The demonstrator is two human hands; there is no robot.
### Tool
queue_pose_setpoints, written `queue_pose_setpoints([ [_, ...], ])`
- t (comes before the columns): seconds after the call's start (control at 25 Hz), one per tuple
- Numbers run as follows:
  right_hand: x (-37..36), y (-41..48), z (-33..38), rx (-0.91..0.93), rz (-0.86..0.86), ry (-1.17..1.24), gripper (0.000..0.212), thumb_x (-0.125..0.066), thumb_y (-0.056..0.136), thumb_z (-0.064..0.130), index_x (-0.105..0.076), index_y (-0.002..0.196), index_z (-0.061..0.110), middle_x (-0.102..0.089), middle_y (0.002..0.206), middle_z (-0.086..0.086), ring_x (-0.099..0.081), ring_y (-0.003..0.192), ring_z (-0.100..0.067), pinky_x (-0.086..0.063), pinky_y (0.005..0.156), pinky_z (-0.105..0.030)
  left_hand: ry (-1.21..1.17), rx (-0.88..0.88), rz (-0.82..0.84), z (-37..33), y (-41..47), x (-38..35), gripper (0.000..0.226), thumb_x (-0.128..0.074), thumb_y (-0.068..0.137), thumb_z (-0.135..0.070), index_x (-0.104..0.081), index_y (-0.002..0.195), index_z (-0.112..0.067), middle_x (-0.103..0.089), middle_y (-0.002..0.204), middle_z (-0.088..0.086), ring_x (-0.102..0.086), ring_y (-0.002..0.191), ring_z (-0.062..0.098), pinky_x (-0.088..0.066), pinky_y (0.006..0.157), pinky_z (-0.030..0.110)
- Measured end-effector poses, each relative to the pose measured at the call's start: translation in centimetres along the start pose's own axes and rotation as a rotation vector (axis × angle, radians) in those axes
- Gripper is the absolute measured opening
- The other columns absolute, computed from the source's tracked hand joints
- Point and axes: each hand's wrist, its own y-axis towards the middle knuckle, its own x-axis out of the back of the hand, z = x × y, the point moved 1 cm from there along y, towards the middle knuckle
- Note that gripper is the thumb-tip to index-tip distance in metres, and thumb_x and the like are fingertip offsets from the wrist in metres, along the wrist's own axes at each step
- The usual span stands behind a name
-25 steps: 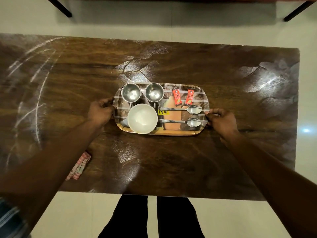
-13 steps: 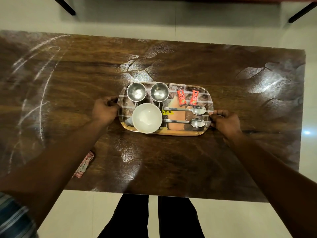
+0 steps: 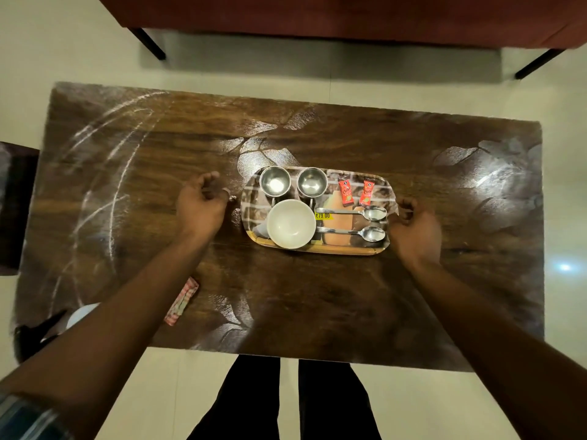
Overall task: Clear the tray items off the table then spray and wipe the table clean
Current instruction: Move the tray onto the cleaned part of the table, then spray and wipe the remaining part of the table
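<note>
A printed tray (image 3: 346, 251) lies on the dark wooden table (image 3: 317, 306). It carries a white bowl (image 3: 290, 223), two steel cups (image 3: 274, 182) (image 3: 312, 182), two red sachets (image 3: 345, 192) (image 3: 367, 193) and two spoons (image 3: 374, 213) (image 3: 373, 234). My left hand (image 3: 200, 208) hovers just left of the tray, with its fingers loosely curled, holding nothing, and a small gap to the rim. My right hand (image 3: 416, 230) sits at the tray's right rim with its fingers curled. Whether it grips the rim is unclear.
A folded checked cloth (image 3: 181, 303) lies near the table's front edge, partly under my left forearm. A spray bottle (image 3: 76, 315) with a black trigger stands at the front left corner. White smear marks cover the table's left side. A dark seat (image 3: 14, 208) lies beyond the left edge.
My left hand has let go of the tray's left rim and moved slightly left. The right hand's fingers have slid back to the right rim. The view has pulled back.
</note>
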Motion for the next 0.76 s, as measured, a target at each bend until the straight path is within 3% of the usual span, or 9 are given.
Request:
queue_pose_setpoints([
  [0.08, 0.0, -2.1, 2.1, 0.113, -0.015, 0.033, 0.038, -0.065, 0.099, 0.019, -0.066, 0.137, 0.022, -0.069, 0.134, -0.003, -0.068, 0.117, -0.021, -0.052, 0.094, -0.032, -0.008, -0.087, 0.006, -0.9, -1.0, 1.7, 0.029, -0.071, 0.097, -0.009, -0.071, 0.126, -0.014, -0.073, 0.122, 0.001, -0.067, 0.094, 0.007, -0.055, 0.081, 0.014],
  [0.2, -0.7, -5.1, 5.2, 0.248, -0.036, 0.074, 0.036, -0.065, 0.099, 0.017, -0.067, 0.135, 0.022, -0.068, 0.134, 0.000, -0.069, 0.114, -0.020, -0.056, 0.095, -0.035, -0.022, -0.153, 0.018, -1.7, -2.4, 4.0, 0.025, -0.073, 0.097, -0.011, -0.073, 0.121, -0.015, -0.073, 0.116, 0.000, -0.066, 0.092, 0.005, -0.056, 0.089, 0.020],
  [0.36, -2.4, -9.6, 9.0, 0.355, -0.010, 0.152, 0.033, -0.064, 0.098, 0.016, -0.070, 0.130, 0.017, -0.072, 0.127, 0.001, -0.068, 0.110, -0.014, -0.055, 0.095, -0.033, -0.110, -0.109, 0.055, -1.8, -5.8, 8.0, 0.024, -0.069, 0.101, -0.007, -0.072, 0.125, -0.006, -0.073, 0.118, 0.001, -0.065, 0.094, -0.002, -0.051, 0.079, 0.001],
  [0.52, -3.4, -14.4, 12.0, 0.391, 0.084, 0.200, 0.029, -0.064, 0.098, 0.019, -0.070, 0.127, 0.018, -0.073, 0.125, 0.005, -0.069, 0.107, -0.010, -0.057, 0.093, -0.034, -0.170, -0.084, 0.073, -1.8, -9.4, 12.0, 0.021, -0.068, 0.102, -0.009, -0.073, 0.122, -0.012, -0.073, 0.103, -0.012, -0.067, 0.090, -0.003, -0.053, 0.079, 0.008],
  [0.76, -5.2, -20.7, 17.3, 0.585, 0.310, 0.151, 0.029, -0.066, 0.098, 0.019, -0.070, 0.126, 0.021, -0.072, 0.126, 0.004, -0.069, 0.109, -0.010, -0.061, 0.091, -0.042, -0.226, -0.103, -0.056, -1.5, -14.3, 20.4, 0.018, -0.066, 0.103, -0.006, -0.077, 0.117, -0.007, -0.076, 0.109, -0.005, -0.070, 0.096, -0.001, -0.055, 0.094, 0.020],
])
